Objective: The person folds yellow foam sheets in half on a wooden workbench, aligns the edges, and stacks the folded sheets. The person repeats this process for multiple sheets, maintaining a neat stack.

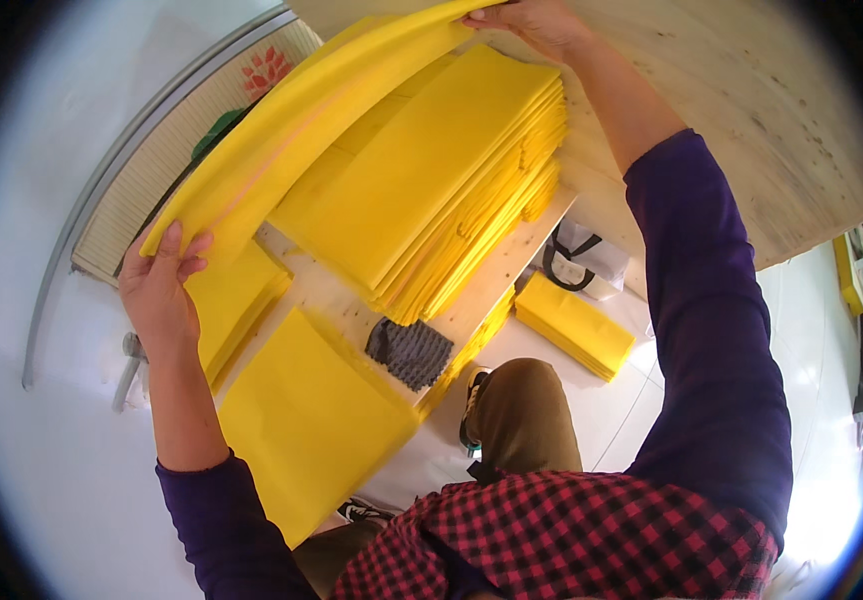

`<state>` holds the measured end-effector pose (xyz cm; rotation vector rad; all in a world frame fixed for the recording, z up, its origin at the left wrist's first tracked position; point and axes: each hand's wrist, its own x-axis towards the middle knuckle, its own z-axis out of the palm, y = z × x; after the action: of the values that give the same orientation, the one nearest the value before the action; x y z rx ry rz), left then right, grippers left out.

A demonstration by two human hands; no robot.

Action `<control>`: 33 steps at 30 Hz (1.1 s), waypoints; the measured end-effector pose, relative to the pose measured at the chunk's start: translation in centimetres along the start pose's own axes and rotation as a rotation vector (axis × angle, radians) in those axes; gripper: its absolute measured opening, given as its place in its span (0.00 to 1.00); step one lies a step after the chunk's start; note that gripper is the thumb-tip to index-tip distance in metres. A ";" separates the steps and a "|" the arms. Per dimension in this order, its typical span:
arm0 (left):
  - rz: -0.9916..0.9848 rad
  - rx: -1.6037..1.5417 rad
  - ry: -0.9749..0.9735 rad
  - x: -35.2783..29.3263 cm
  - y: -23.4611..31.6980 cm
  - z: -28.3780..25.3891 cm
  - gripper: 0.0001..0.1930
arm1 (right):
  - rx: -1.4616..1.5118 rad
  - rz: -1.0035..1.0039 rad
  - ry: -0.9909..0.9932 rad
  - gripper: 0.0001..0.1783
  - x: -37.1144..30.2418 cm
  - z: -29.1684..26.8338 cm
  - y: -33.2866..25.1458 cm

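Observation:
A long yellow sheet of soft, fabric-like material is stretched between my two hands, slanting from lower left to upper right. My left hand pinches its near left end between thumb and fingers. At the far top, my right hand grips the other end. Beneath the sheet lies a tall stack of folded yellow pieces on a wooden table. Nearer to me another flat yellow piece extends over the table's near edge. A smaller yellow pile sits beside my left wrist.
A dark grey textured cloth lies on the table near its edge. On the tiled floor are a yellow bundle and a white bag with black handles. A wooden board spans the upper right. A ribbed panel stands at left.

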<state>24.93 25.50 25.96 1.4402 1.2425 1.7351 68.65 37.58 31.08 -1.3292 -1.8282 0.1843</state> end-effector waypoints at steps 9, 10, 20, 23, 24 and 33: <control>0.481 0.376 -0.163 -4.8 -6.0 3.9 0.15 | 0.388 -0.182 -0.182 0.08 1.4 1.4 8.2; 0.491 0.313 -0.223 -5.2 -7.1 4.1 0.15 | 0.456 -0.072 -0.195 0.07 0.7 1.9 8.8; 0.593 0.429 -0.256 -5.8 -8.8 4.9 0.16 | 0.157 -0.144 -0.179 0.13 -1.2 2.0 9.8; 0.574 0.434 -0.264 -6.0 -8.6 4.8 0.16 | 0.084 -0.166 -0.250 0.15 -1.6 0.6 9.2; 0.572 0.433 -0.273 -6.1 -8.7 4.8 0.16 | 0.071 -0.194 -0.273 0.15 -1.6 0.3 8.9; 0.497 0.364 -0.254 -6.7 -8.3 5.4 0.16 | -0.223 -0.331 -0.316 0.17 -0.3 -0.9 8.8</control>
<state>30.71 24.79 15.52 2.2623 1.1671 1.5965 75.57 40.78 26.54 -1.1696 -2.3649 0.0120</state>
